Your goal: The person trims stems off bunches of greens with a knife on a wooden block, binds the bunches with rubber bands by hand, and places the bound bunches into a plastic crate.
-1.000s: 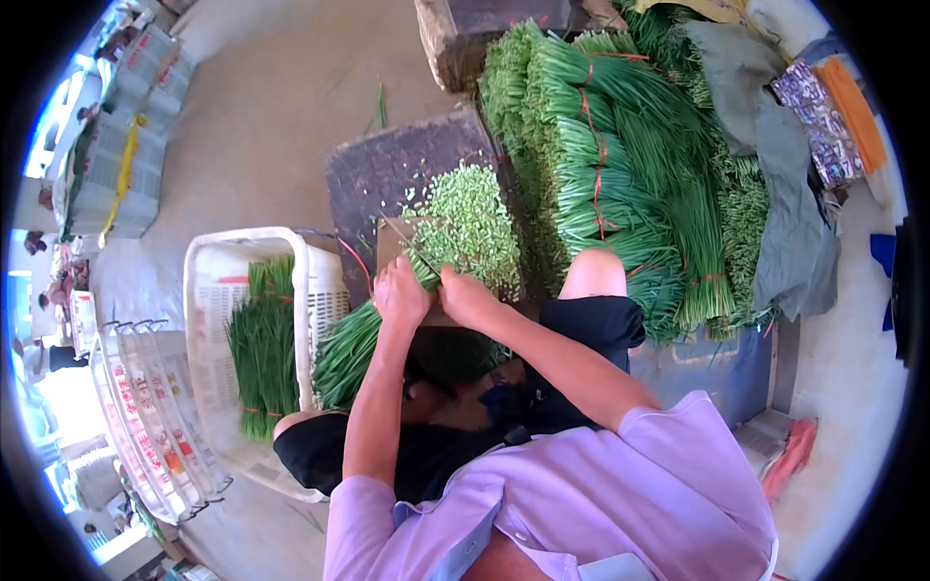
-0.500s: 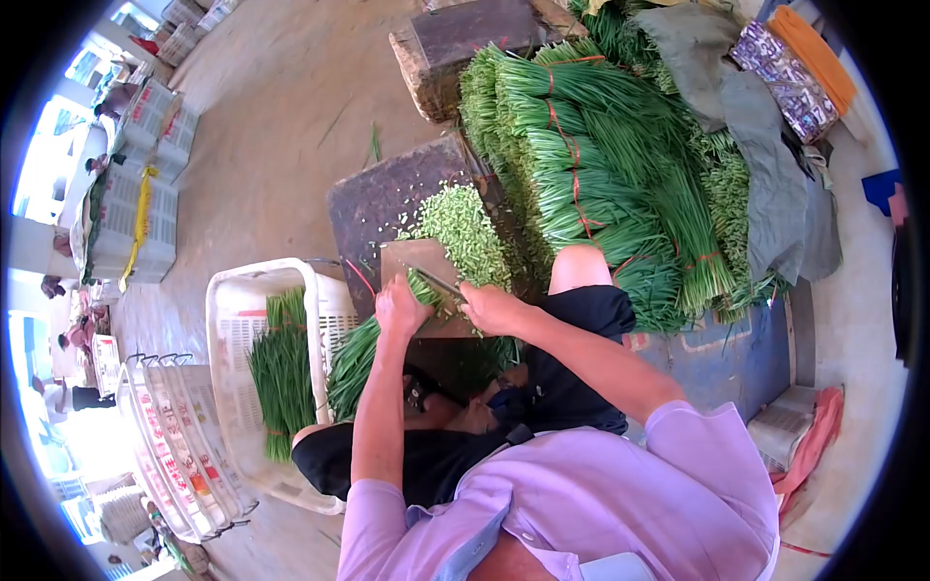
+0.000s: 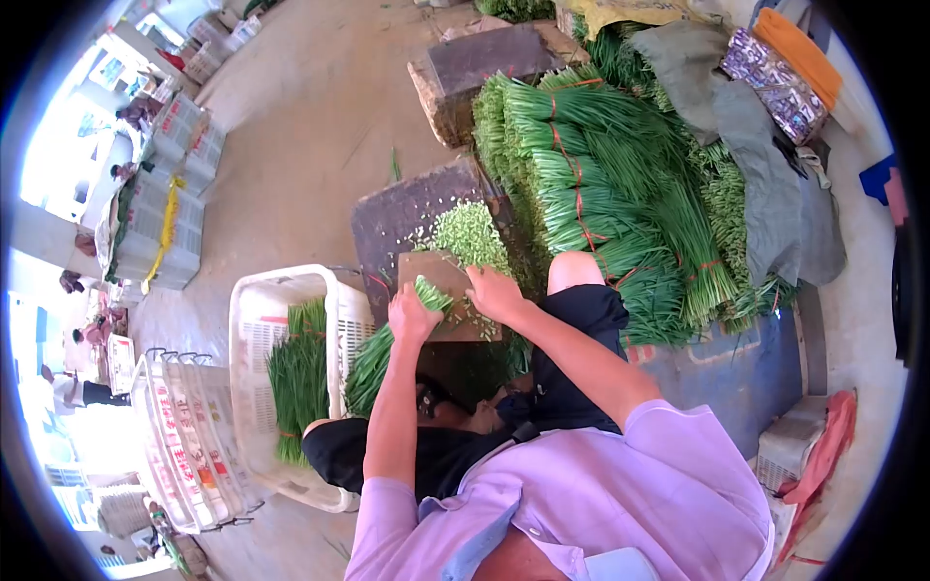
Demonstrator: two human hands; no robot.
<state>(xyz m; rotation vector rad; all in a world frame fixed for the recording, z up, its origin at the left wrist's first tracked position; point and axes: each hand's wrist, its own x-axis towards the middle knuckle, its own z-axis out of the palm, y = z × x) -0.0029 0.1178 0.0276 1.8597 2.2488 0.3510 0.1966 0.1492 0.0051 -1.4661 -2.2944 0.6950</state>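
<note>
My left hand is wrapped round a bundle of green stalks, whose pale cut ends show above the fist. To its right, my right hand is closed round a knife, of which only a little shows. Both hands are over a brown board. Beyond the board, many short cut pieces lie heaped on a dark block.
A white basket with green bundles stands at the left. Large stacked bundles tied with red bands lie at the right, partly under grey cloth. Folded crates and a distant person are farther left.
The view has shifted. The knife, across the stalk ends half a second ago, is now farther from them, with my right hand slightly apart from my left. My left hand keeps its hold.
</note>
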